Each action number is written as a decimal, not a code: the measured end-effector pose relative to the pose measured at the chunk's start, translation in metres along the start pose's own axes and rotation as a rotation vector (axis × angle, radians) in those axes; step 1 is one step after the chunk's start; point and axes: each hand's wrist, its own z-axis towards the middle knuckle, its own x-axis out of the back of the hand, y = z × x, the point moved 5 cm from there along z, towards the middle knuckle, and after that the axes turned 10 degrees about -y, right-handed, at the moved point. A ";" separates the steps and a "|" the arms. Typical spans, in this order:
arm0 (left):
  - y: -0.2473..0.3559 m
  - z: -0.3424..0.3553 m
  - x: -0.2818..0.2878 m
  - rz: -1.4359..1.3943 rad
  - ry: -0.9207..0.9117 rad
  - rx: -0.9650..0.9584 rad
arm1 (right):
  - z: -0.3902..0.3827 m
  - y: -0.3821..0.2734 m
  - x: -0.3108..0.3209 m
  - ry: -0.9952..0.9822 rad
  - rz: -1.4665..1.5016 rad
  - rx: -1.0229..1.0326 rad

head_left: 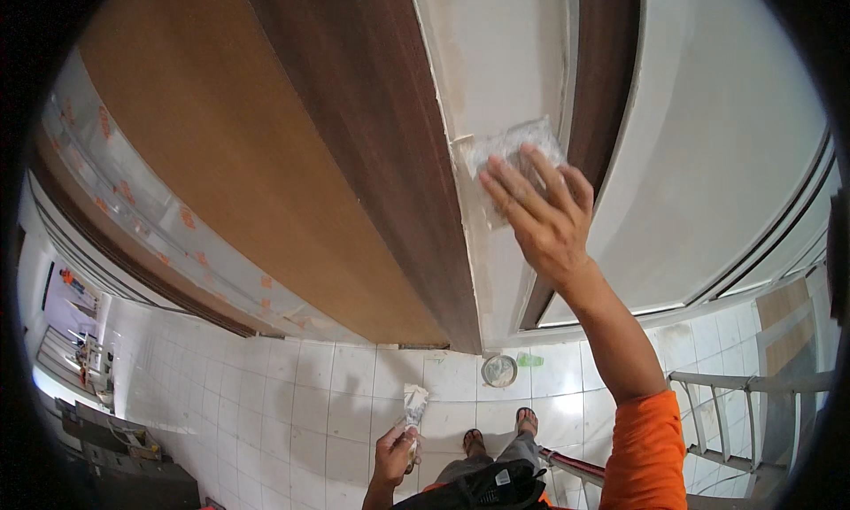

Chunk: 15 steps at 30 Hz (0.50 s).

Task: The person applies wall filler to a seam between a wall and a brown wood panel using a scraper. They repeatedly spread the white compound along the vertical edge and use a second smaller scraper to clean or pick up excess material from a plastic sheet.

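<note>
My right hand point(540, 209) presses a flat, greyish, putty-smeared pad point(536, 134) against the white wall strip point(482, 50), between a dark brown wood board point(372, 138) and a narrow dark trim point(602, 58). My fingers are bent over the pad, which partly hides beneath them. Low in the picture, my left hand point(398, 452) grips a putty knife point(414, 404) with pale filler on its blade. A round tub point(499, 370) of pale filler and a small green item point(529, 360) sit on the floor below the wall.
A tan panel point(221, 147) and a plastic-wrapped strip point(133, 182) fill the left. A metal ladder point(753, 383) stands at lower right beside leaning boards point(784, 315). My feet are on white floor tiles point(292, 395). A person in orange point(66, 277) is far left.
</note>
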 end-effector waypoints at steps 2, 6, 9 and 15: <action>-0.001 -0.003 -0.001 -0.011 -0.010 -0.031 | 0.010 0.000 -0.004 0.027 -0.046 -0.005; -0.003 -0.004 0.005 -0.001 0.012 -0.061 | 0.015 -0.006 -0.011 0.024 -0.087 -0.021; -0.014 -0.005 0.017 0.009 0.029 -0.008 | 0.007 -0.012 -0.018 0.000 -0.092 -0.032; -0.007 -0.008 0.022 0.036 0.054 0.014 | -0.016 -0.020 -0.029 -0.028 -0.089 -0.047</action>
